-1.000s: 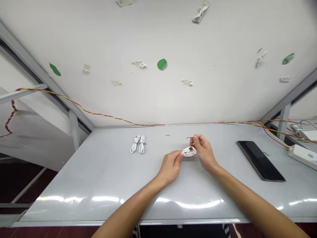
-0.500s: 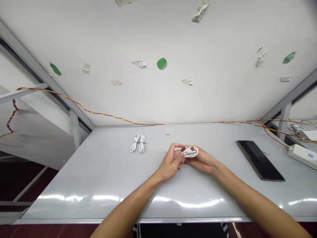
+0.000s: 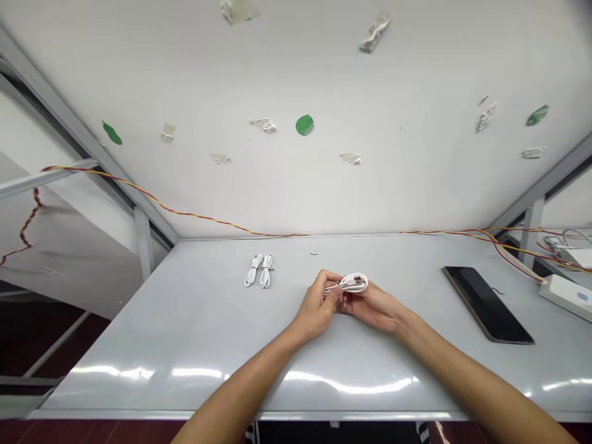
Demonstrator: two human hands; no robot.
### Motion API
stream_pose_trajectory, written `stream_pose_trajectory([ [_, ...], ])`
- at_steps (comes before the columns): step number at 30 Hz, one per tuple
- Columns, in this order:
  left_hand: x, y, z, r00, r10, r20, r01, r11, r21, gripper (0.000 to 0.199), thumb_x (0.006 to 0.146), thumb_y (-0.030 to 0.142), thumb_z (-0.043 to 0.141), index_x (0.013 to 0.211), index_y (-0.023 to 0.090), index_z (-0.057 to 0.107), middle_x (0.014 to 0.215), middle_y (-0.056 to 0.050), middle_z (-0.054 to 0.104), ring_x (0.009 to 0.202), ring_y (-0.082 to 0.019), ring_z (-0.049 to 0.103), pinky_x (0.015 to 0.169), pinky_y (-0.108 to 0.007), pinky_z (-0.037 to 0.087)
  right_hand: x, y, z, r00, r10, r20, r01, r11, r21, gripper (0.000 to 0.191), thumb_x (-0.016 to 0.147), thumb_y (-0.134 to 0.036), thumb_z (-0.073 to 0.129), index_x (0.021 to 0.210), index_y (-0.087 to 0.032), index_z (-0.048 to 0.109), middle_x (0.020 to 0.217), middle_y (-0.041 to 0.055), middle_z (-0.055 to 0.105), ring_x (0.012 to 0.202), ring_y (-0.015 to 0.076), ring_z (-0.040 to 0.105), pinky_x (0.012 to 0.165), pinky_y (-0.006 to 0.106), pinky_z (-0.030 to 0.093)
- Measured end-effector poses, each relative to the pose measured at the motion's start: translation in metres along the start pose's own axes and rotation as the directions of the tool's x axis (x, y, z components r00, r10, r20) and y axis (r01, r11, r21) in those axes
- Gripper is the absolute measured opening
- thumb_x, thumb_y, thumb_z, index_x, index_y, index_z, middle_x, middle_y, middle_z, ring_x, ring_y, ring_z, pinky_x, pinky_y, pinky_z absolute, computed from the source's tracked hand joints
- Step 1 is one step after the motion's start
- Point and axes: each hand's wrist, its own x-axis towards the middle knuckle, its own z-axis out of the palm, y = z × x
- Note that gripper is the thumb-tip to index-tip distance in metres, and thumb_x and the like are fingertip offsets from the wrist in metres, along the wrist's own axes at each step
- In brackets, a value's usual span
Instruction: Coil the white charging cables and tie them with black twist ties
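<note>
White wall [image 3: 296,68] fills the upper half of the view, dotted with torn tape scraps and green patches, and grey metal framing [image 3: 69,117] runs down its left side. Along the wall's lower edge lies a twisted red and yellow wire [image 3: 185,214], and similar wires continue right toward a white power strip [image 3: 562,298] at the far end of the pale grey surface [image 3: 185,345]. Right of centre on the surface lies a black flat device [image 3: 485,305] with a tan edge, a short dark wire scrap [image 3: 497,291] at its right edge. Left of centre, two bundled white cables [image 3: 259,271] lie side by side, touching, each bound with a dark tie. A tiny dark twist [image 3: 314,254] sits near the surface's back edge.

Both hands are raised near the middle of the surface, between the bundled cables and the device. The left hand [image 3: 314,308] is closed, its fingers pinching one side of a coiled white cable [image 3: 354,283], while the right hand [image 3: 370,308] curls beneath the other side, gripping it too.
</note>
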Motion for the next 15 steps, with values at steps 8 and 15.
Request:
stream_pose_trajectory([
  [8, 0.005, 0.001, 0.001, 0.983, -0.157, -0.090, 0.108, 0.907, -0.406, 0.039, 0.081, 0.047, 0.071, 0.089, 0.017, 0.049, 0.070, 0.004, 0.049, 0.050, -0.003, 0.031, 0.047, -0.019, 0.022, 0.000, 0.006, 0.002, 0.987, -0.153, -0.048, 0.145, 0.980, -0.134, 0.022, 0.081, -0.038, 0.072, 0.088, -0.018, 0.068, 0.087, 0.0048, 0.068, 0.080, 0.0172, 0.062, 0.081, 0.036, 0.052],
  [15, 0.004, 0.005, -0.008, 0.953, -0.302, -0.022, 0.229, 0.766, -0.601, 0.038, 0.074, 0.036, 0.080, 0.082, 0.014, 0.049, 0.071, 0.003, 0.047, 0.051, -0.001, 0.026, 0.046, -0.016, 0.018, 0.000, 0.009, 0.001, 0.856, -0.515, -0.054, 0.331, 0.624, -0.708, 0.017, 0.085, -0.039, 0.067, 0.086, -0.022, 0.071, 0.088, 0.0059, 0.073, 0.085, 0.0231, 0.067, 0.082, 0.039, 0.053],
])
